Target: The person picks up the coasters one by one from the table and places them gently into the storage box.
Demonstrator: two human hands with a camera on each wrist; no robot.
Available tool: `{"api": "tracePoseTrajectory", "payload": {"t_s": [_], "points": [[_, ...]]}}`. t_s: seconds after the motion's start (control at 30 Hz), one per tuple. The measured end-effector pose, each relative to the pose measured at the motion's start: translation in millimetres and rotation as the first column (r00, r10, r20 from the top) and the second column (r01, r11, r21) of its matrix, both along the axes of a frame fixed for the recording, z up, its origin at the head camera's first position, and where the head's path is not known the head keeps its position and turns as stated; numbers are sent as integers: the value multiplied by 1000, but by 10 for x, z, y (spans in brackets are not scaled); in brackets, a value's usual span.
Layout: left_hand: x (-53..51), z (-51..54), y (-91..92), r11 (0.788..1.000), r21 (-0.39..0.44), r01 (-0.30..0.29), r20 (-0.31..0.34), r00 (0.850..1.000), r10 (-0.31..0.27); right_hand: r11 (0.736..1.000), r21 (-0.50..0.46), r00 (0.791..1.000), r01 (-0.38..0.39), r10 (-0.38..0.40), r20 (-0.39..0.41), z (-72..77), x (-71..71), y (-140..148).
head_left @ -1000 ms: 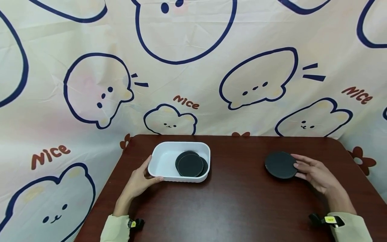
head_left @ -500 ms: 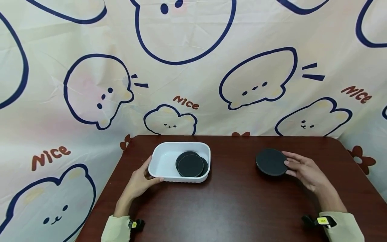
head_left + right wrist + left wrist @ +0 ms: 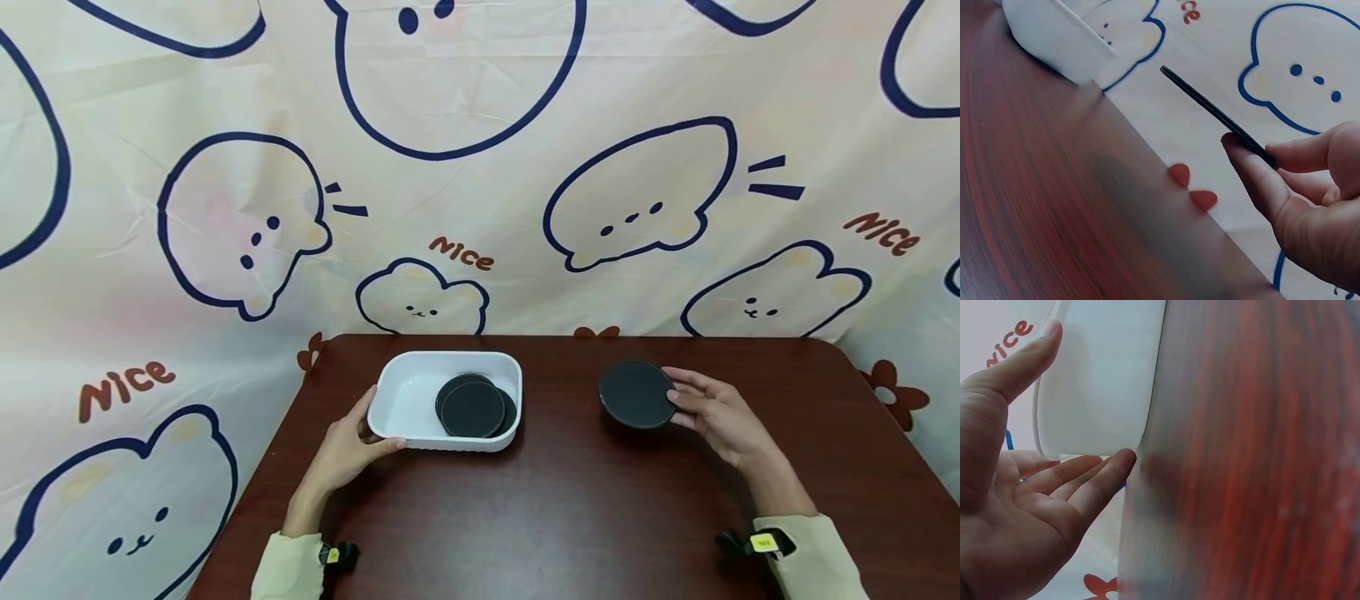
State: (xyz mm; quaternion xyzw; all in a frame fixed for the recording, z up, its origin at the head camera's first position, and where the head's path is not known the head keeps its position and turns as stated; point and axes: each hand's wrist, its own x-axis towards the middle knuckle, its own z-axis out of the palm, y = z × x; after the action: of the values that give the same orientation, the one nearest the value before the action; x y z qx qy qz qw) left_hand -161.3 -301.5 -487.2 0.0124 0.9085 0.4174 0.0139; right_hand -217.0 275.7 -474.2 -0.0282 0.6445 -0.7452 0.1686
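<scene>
My right hand (image 3: 716,412) pinches a black round coaster (image 3: 637,394) by its right edge, between thumb and fingers. In the right wrist view the coaster (image 3: 1210,109) appears edge-on, thin and raised above the table. A white rectangular dish (image 3: 401,400) stands at the table's back left. Overlapping at its right end lie black coasters (image 3: 472,410), three of them visible. My left hand (image 3: 343,450) holds the dish's left end, thumb at the front rim and fingers at the end wall. The left wrist view shows the thumb and fingers around a dish corner (image 3: 1104,375).
Beneath everything is a dark reddish-brown wooden table (image 3: 540,517) with rounded back corners. A cream cloth (image 3: 517,217) printed with blue-outlined cartoon animals hangs behind it. Both wrists carry black straps with cameras.
My right hand has moved left with the coaster, toward the dish, and slightly away from me. My left hand, the dish and the coasters inside it have stayed put.
</scene>
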Motion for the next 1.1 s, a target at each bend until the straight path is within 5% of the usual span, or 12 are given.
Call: {"api": "tracePoseTrajectory", "payload": {"t_s": [1.1], "points": [[4,1,10,1000,-21,2,-4,1000,-2,994,-38,994,-105,104,-30,55,-127,-1209]]}}
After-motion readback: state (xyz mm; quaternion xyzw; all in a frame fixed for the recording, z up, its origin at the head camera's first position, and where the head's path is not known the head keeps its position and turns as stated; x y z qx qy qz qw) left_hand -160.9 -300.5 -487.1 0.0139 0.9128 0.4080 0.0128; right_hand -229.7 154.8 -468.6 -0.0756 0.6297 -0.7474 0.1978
